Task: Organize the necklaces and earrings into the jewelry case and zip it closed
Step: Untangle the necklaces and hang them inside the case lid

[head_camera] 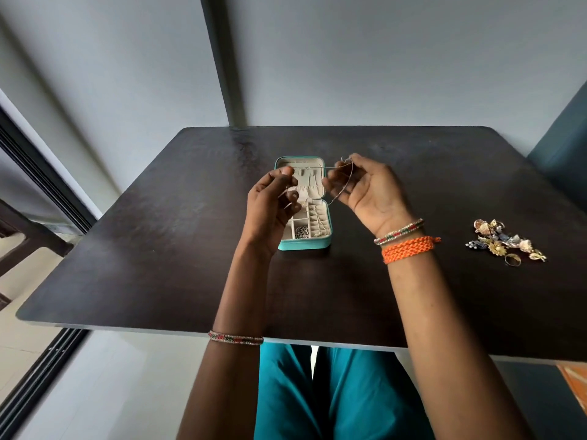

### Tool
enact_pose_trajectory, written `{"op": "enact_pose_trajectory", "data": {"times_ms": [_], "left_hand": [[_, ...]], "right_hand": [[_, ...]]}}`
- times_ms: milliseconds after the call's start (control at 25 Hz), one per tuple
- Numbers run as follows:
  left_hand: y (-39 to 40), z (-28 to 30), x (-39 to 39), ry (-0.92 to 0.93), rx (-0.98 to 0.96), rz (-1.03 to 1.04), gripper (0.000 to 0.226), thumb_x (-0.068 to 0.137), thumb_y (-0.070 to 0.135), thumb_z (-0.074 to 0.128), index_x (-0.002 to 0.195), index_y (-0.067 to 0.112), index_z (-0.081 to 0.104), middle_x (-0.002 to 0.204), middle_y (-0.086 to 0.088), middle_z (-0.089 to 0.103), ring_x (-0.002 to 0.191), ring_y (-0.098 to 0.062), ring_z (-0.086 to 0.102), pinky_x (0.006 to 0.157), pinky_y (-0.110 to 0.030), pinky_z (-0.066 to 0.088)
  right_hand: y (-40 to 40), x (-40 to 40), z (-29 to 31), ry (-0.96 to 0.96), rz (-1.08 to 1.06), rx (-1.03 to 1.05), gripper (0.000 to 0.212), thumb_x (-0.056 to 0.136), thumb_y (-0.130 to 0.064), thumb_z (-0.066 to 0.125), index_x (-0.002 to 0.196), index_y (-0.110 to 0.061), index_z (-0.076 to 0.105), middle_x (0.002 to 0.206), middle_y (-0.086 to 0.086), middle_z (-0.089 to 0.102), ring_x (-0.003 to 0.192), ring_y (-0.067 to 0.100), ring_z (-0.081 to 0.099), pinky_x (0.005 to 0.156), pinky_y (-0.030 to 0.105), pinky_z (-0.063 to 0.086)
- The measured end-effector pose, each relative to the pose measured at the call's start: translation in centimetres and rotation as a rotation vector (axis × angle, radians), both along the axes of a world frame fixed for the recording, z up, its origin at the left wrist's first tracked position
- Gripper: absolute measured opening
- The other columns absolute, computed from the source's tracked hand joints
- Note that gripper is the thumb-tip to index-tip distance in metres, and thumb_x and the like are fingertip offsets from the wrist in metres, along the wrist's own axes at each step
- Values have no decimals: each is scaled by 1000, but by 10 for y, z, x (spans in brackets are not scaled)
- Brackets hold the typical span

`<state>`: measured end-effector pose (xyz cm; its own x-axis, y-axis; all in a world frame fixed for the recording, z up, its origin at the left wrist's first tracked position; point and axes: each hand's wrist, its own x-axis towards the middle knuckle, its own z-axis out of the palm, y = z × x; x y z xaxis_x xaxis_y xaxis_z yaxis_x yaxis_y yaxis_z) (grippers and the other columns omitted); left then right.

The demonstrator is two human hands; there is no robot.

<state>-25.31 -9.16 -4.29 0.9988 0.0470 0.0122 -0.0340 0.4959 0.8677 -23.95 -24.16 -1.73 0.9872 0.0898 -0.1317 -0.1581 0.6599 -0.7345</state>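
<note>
The person is sitting at the dark worktop (127, 249) and holding a thin necklace (341, 185) up in the air, just above the open jewelry case (305, 246). The left hand (273, 204) is pinching one end of the chain with curled fingers, and the right hand (365, 188) is pinching the other part, with a loop of chain hanging between its fingers. The chain is being stretched between both hands, probably to keep it from tangling and to line it up with the small hooks in the far half of the case.

The necklace is looking very fine and pale, silver or light gold; its clasp is too small to make out. The case is lying flat at mid-worktop, teal outside and cream inside, with little compartments in the near half; one is already holding something dark and beaded. Well apart, on the right, a pile of earrings (505, 242) is waiting on the worktop, gold and blue pieces heaped together with a ring at its near edge.
</note>
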Motion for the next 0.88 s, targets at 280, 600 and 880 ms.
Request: {"op": "enact_pose_trajectory", "data": {"times_ms": [280,600,880], "left_hand": [[3,13,-2,107,-16,90,22,91,20,54,69,21,52,51,10,39,36,-2,28,36,-16,19],[13,19,-5,127,-35,162,20,90,23,56,70,22,52,49,10,33,40,-4,27,42,-19,24],[27,17,-6,4,-34,137,20,92,14,54,75,24,58,52,10,39,44,-4,34,41,-17,34]], "right_hand": [[-5,0,-13,-161,-12,-284,14,95,-10,50,82,-9,55,51,-4,49,33,2,31,33,14,25],[-19,-7,-20,-293,72,-260,17,87,3,56,96,-12,61,73,-3,56,49,3,42,43,17,36],[-36,-5,-30,-227,-67,-154,19,85,7,56,90,-9,66,67,-2,61,57,6,53,57,19,47]]}}
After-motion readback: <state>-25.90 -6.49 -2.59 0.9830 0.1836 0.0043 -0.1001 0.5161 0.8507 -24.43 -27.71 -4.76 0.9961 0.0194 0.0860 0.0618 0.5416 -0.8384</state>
